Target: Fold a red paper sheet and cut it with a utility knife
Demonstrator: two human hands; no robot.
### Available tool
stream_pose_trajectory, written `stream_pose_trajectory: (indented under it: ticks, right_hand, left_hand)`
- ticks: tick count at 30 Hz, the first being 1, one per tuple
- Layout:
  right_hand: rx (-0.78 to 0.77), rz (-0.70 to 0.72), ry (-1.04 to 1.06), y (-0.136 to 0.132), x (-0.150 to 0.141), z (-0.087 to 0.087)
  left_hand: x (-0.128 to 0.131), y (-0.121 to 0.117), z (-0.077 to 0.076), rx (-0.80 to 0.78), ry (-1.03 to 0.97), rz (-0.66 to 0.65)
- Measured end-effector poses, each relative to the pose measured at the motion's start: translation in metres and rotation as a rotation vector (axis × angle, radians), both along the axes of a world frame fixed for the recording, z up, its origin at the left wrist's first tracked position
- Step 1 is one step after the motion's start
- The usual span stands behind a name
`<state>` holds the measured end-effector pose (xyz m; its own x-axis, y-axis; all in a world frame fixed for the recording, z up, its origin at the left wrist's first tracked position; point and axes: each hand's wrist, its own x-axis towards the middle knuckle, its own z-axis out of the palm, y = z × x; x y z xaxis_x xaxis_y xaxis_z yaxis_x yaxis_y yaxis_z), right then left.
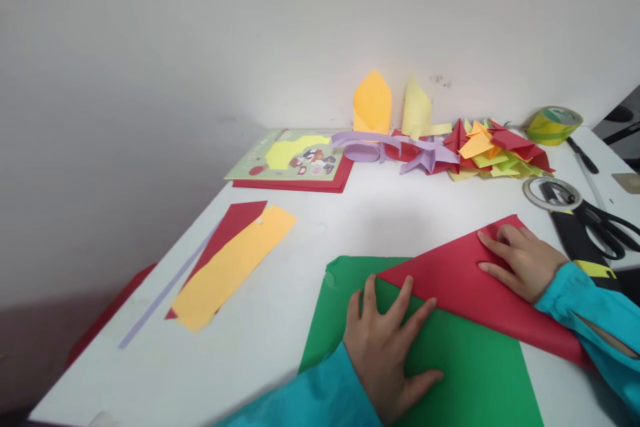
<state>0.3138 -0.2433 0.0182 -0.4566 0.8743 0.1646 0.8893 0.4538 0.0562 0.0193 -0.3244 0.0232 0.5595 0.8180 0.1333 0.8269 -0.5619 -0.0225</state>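
Note:
A sheet of red paper (450, 273), folded into a triangle, lies partly over a green sheet (470, 367) on the table. My left hand (387, 340) rests on the green sheet with its fingers spread; its fingertips are at the left corner and lower edge of the red paper. Toward the right end of the red paper, my right hand (523, 260) lies on top, fingers stretched out and slightly bent, pressing on its surface. My right sleeve covers part of the paper's right end.
Orange (235, 267) and dark red paper pieces and a purple strip (165, 293) lie at left. A booklet (295, 160) and folded paper shapes (495, 147) line the wall. At right are tape rolls (553, 125), scissors (607, 227) and a craft knife (583, 155).

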Motion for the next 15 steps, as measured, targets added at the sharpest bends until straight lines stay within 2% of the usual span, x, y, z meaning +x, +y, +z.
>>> stream_pose_trajectory:
  ticks: [4,9,15]
  right_hand:
    - [0.011,-0.001,-0.004,0.0007,0.0010,-0.0021]
    - [0.014,0.008,-0.031,0.0008,0.0020,-0.0023]
    - [0.025,0.002,-0.015,0.0011,0.0011,-0.0021]
  left_hand:
    - [-0.0057,0.0030,-0.0008,0.023,0.013,0.029]
    - [-0.0054,0.0029,-0.0030,0.055,-0.039,-0.029]
    - [-0.0068,0.0028,-0.0012,0.044,0.012,-0.018]
